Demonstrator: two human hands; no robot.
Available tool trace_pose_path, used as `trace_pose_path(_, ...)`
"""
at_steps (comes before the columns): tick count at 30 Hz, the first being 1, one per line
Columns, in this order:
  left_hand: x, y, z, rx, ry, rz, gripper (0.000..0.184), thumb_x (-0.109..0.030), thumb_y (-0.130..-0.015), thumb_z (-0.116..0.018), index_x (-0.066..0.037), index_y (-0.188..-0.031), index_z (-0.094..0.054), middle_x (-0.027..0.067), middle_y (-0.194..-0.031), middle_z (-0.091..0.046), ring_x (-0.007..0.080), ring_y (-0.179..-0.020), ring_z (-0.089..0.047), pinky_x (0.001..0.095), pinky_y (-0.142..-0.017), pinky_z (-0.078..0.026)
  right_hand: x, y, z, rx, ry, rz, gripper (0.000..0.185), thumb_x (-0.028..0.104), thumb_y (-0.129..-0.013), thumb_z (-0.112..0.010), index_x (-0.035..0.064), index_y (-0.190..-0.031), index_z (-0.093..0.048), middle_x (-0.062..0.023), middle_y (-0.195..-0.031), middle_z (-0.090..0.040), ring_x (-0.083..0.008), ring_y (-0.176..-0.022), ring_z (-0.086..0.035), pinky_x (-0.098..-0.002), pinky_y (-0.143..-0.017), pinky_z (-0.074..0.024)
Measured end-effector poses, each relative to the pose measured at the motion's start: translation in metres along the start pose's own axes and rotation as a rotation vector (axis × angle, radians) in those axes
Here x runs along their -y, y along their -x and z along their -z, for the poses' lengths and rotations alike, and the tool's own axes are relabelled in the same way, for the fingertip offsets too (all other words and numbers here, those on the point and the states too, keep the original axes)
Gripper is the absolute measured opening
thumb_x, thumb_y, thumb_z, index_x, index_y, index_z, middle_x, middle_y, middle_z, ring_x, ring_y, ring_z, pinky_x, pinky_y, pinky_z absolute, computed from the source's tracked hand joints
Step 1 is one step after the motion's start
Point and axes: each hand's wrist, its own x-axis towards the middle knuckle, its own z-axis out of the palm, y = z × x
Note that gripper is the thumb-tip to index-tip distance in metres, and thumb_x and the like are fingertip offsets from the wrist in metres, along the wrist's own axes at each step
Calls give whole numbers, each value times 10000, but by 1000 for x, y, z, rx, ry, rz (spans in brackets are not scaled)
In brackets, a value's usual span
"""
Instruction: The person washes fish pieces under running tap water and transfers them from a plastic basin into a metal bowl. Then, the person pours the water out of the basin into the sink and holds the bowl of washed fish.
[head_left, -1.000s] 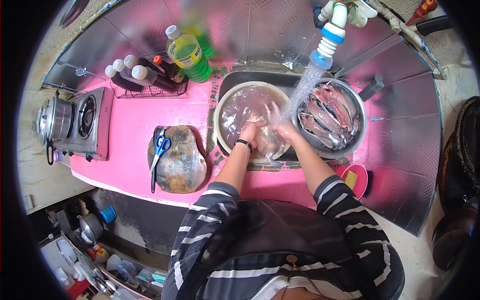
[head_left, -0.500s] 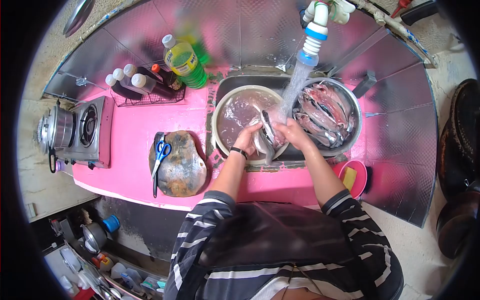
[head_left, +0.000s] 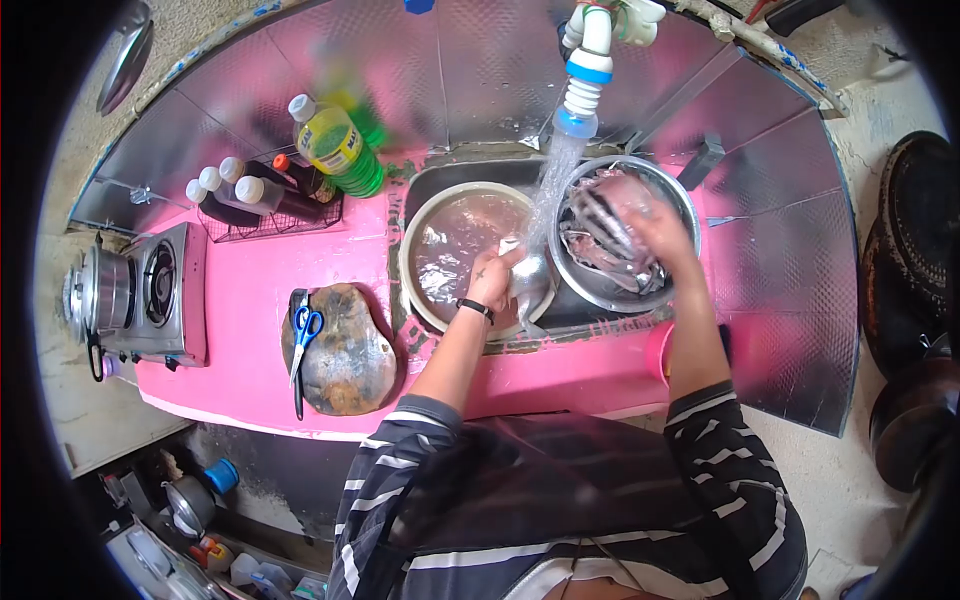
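Observation:
My left hand (head_left: 492, 276) is closed on a silvery fish (head_left: 532, 278) at the right side of the white basin (head_left: 408, 262), which holds cloudy water. Over the steel bowl (head_left: 690, 215) to the right, my right hand (head_left: 655, 232) is blurred by motion, with a smeared fish (head_left: 605, 215) at its fingers. Whether the fingers grip that fish does not show clearly. More cut fish (head_left: 640, 278) lie in the bowl. Water (head_left: 557, 180) pours from the tap (head_left: 577, 120) between basin and bowl, beside the fish in my left hand.
Blue scissors (head_left: 305, 328) and a black-handled knife (head_left: 298, 390) rest on a round board (head_left: 350, 350). Behind stand a green bottle (head_left: 345, 155) and a rack of sauce bottles (head_left: 270, 228). A stove (head_left: 190, 290) is at the left, a pink container (head_left: 658, 352) near my right forearm.
My right hand has left the basin and moved right, over the steel bowl. My left hand remains at the basin's right side with a fish. The camera view has shifted.

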Motion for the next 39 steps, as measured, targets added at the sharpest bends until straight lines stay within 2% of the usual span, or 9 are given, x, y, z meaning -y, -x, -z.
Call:
trace_pose_path(4,-2,0,-9,-59,109,0,277,-44,-918,-581,27,-1181,-530,135,-1054,-651,236,-947,-653,367,-810,-553,-27,-13,51,-614,741,106,381,237,-852,-682,-25,-1122,-624,-113,-843,-686,-247,-697,-650,-364,-690,-530)
trace_pose_path(7,4,-5,-11,-106,160,3,259,-31,-920,-560,29,-1166,-503,138,-1013,-641,244,-920,-657,367,-782,-557,-35,3,33,-651,657,235,387,255,-842,-701,-23,-1105,-644,-159,-957,-697,-312,-851,-680,-394,-787,-529)
trace_pose_path(12,-7,17,-36,-15,176,87,162,-48,-942,-523,5,-1091,-490,130,-953,-628,223,-786,-660,335,-668,-557,-41,39,-98,180,135,171,774,229,-771,-806,27,-1413,-424,-136,-1330,-538,-218,-1133,-567,-336,-895,-505)
trace_pose_path(13,-11,22,-48,-56,183,88,121,-75,-947,-537,6,-1035,-554,91,-892,-638,160,-742,-636,294,-603,-519,-55,37,-122,84,329,422,852,196,-765,-802,17,-1463,-349,-139,-1338,-517,-208,-1100,-579,-336,-908,-494)
trace_pose_path(14,-12,21,-48,-36,60,25,116,-84,-944,-550,7,-1010,-582,74,-864,-640,141,-723,-624,280,-587,-502,-42,38,-135,287,-270,50,711,136,-822,-736,-15,-1424,-388,-122,-1314,-544,-196,-1089,-584,-319,-934,-476)
trace_pose_path(20,-33,-6,11,-171,-379,-225,139,-87,-920,-596,-4,-956,-701,2,-773,-646,76,-630,-567,225,-549,-444,-65,-1,-177,283,-707,-173,304,36,-932,-572,3,-1234,-589,-64,-1125,-653,-144,-1017,-601,-293,-918,-472)
trace_pose_path(24,-16,-53,75,-402,-900,-416,176,-97,-905,-590,-19,-1023,-694,147,-955,-724,265,-878,-675,355,-841,-522,-60,-2,-179,270,-731,-194,347,29,-938,-543,12,-1284,-566,-53,-1185,-634,-145,-1084,-577,-313,-984,-435)
trace_pose_path(30,7,-99,91,219,-2030,-223,379,-302,-877,-557,-77,-1160,-672,211,-1231,-632,394,-1243,-505,481,-1087,-376,-58,0,-160,356,-843,-106,445,21,-936,-536,10,-1378,-484,-48,-1298,-577,-142,-1178,-525,-307,-1046,-383)
trace_pose_path(39,30,-91,71,-266,-1835,-132,295,-229,-800,-631,-16,-989,-711,226,-1051,-686,376,-985,-669,471,-882,-529,-26,14,-113,311,-613,107,410,70,-972,-537,-12,-1370,-480,-33,-1233,-594,-100,-1111,-528,-279,-1004,-401)
